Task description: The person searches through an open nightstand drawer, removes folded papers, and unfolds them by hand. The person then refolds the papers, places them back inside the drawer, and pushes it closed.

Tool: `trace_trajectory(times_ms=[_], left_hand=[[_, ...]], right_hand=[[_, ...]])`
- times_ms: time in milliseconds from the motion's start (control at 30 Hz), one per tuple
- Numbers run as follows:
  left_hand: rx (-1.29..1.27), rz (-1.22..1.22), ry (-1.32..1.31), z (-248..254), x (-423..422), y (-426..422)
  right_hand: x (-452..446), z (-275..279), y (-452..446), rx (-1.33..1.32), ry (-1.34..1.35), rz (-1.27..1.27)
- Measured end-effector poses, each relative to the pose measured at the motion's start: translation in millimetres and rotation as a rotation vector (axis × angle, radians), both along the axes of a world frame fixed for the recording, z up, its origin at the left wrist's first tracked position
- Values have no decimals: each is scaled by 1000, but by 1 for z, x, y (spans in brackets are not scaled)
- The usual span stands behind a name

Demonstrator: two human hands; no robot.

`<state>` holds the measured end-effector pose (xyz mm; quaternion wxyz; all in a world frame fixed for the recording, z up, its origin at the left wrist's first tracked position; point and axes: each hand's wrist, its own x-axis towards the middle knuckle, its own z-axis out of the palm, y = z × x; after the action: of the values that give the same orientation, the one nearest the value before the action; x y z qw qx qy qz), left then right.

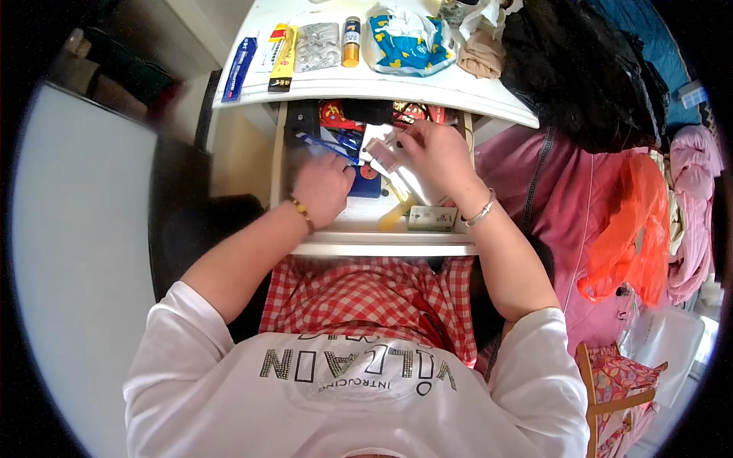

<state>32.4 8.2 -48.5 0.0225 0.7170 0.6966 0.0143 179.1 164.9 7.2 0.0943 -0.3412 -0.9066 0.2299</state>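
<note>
Both hands reach into an open white drawer (359, 238). My right hand (441, 159) pinches a small flat pinkish piece (380, 153) over the right half of the drawer; its exact kind is unclear. On the left, the fingers of my left hand (322, 191) are curled low among the contents, and what they grip, if anything, is hidden. A slim blue pen-like stick (324, 145) lies right at those fingertips. Under and beside the hands are a dark blue flat item (365, 187), a yellow object (395, 217) and a pale printed card (432, 218).
On the white top above the drawer lie a blue packet (240, 69), a yellow box (283, 59), a blister pack (318, 47), a glue stick (351, 42) and a blue tissue pack (411, 42). Pink bedding (557, 198) and an orange plastic bag (630, 237) are at right.
</note>
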Motion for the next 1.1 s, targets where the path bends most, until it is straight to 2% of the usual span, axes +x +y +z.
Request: trace_trajectory(times_ms=[100, 167, 200, 267, 300, 367, 500, 567, 600, 667, 700, 767, 800, 833, 900, 933, 1000, 1033, 1100], left_hand=[[4, 37, -68, 6, -3, 2], [32, 116, -331, 7, -9, 5], [31, 118, -332, 9, -10, 6], [-59, 297, -635, 14, -11, 7], [-59, 299, -632, 10, -13, 7], [179, 252, -628, -4, -16, 7], [210, 367, -762, -6, -20, 11], [205, 363, -844, -8, -24, 10], [205, 365, -838, -7, -25, 11], [151, 446, -917, -4, -27, 13], [149, 447, -916, -11, -33, 14], [212, 407, -1108, -30, -45, 15], [175, 405, -1127, -21, -45, 13], [175, 408, -1123, -15, -46, 12], [126, 367, -845, -6, -47, 11], [126, 368, -841, 1, -48, 10], [59, 388, -541, 18, -48, 8], [60, 392, -534, 31, -48, 5], [-265, 286, -481, 53, -43, -4]], right_hand=[[1, 5, 0, -90, -19, 24], [4, 6, 0, -231, -29, 153], [5, 7, -2, -233, -30, 154], [6, 9, -6, -235, -47, 256], [7, 8, -5, -236, -44, 258], [10, 4, -5, -136, -106, 336], [11, 2, -9, -106, -219, 387], [9, -9, -19, -53, -525, 417], [8, -10, -26, 71, -590, 433], [6, -9, -36, 92, -641, 396], [3, -4, -40, 116, -697, 357], [-1, -3, -42, 93, -713, 390], [-1, -11, -43, 112, -726, 395], [-2, -16, -44, 129, -738, 399], [-5, -22, -44, 116, -723, 366], [-6, -24, -43, 103, -713, 334], [-8, -26, -41, 58, -700, 311], [-9, -26, -40, 13, -690, 286], [-8, -25, -41, 20, -692, 312]])
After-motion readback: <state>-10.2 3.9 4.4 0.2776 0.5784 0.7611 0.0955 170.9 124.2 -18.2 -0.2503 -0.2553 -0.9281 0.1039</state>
